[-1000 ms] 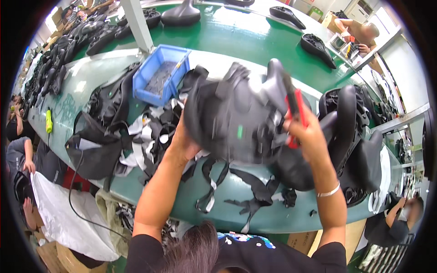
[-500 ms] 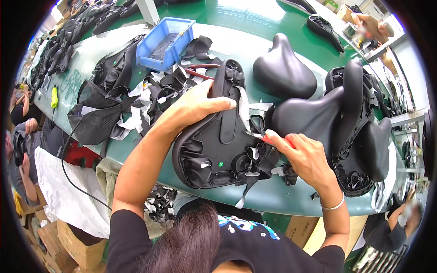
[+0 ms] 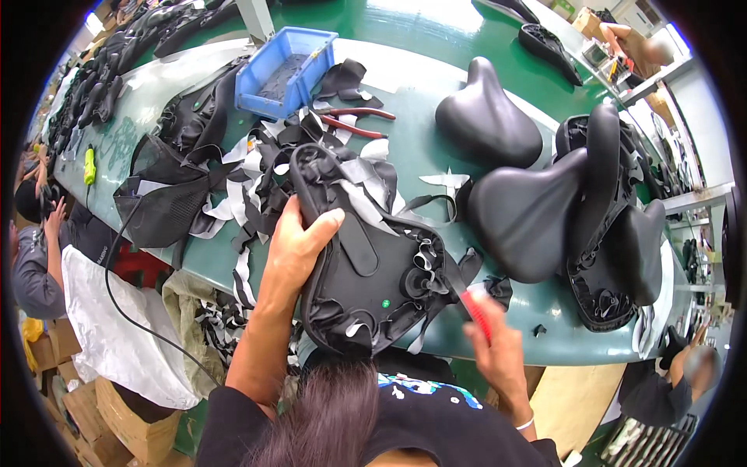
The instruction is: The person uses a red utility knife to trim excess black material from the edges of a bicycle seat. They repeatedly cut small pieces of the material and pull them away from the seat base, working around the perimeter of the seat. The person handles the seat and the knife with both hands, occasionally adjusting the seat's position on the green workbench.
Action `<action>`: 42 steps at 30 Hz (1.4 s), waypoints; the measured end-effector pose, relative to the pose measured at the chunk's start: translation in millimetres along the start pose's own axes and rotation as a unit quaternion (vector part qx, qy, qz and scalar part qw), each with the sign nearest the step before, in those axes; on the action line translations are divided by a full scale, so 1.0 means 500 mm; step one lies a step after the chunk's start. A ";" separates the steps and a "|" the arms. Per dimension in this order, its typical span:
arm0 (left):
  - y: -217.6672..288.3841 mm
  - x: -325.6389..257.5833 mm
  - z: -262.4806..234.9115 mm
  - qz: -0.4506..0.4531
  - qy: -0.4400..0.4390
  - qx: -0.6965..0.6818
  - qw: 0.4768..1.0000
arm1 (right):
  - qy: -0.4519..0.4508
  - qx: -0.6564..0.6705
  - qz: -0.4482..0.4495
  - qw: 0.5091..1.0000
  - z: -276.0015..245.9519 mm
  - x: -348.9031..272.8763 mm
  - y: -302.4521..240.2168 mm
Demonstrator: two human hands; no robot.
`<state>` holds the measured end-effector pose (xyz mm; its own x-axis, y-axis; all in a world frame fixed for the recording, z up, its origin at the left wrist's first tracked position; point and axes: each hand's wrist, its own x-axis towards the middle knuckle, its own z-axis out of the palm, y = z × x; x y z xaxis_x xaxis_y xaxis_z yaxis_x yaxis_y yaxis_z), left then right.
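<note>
A black bicycle saddle point(image 3: 366, 272) lies upside down at the near edge of the green table point(image 3: 436, 152), its underside with loose cover flaps facing up. My left hand point(image 3: 298, 241) grips its left rim, thumb over the edge. My right hand point(image 3: 496, 342) is blurred just past the saddle's lower right and holds a red-handled tool point(image 3: 475, 310) whose tip reaches the saddle's rear edge.
Finished black saddles point(image 3: 537, 210) are piled at the right, another saddle point(image 3: 486, 117) behind. Black and white trimmings point(image 3: 257, 183) litter the left, with red pliers point(image 3: 354, 121) and a blue bin point(image 3: 284, 70). A person point(image 3: 39, 249) sits at far left.
The saddle went from held up in the air to lying upside down on the table. My right hand dropped to its lower right with the red tool, and my view shifted closer.
</note>
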<state>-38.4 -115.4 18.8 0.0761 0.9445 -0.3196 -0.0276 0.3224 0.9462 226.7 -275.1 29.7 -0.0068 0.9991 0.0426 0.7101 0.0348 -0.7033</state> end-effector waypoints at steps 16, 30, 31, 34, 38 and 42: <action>0.036 -0.017 0.102 0.380 -0.157 0.479 0.776 | -0.004 0.352 0.053 0.934 0.025 0.197 -0.067; 0.063 -0.009 0.105 0.113 -0.137 0.008 0.984 | -0.019 -0.183 -0.080 0.980 -0.005 0.059 -0.027; 0.062 0.010 0.101 0.132 -0.106 -0.168 0.971 | -0.016 -0.185 -0.050 0.981 0.010 0.034 -0.025; 0.042 0.019 0.075 0.116 -0.203 -0.391 0.890 | 0.002 -0.189 -0.021 0.982 0.020 0.030 -0.036; 0.055 0.042 0.077 0.378 -0.183 0.231 0.877 | -0.004 -0.224 -0.047 0.973 -0.002 0.101 -0.029; 0.049 0.129 0.111 0.562 -0.062 0.488 0.664 | -0.015 -0.280 -0.058 0.958 -0.011 0.160 -0.038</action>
<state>21.2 -50.1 24.0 0.6384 0.5214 0.5663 0.5186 -0.8350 0.1842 216.6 -196.1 50.1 -0.1233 0.9898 0.0718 0.9696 0.1356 -0.2038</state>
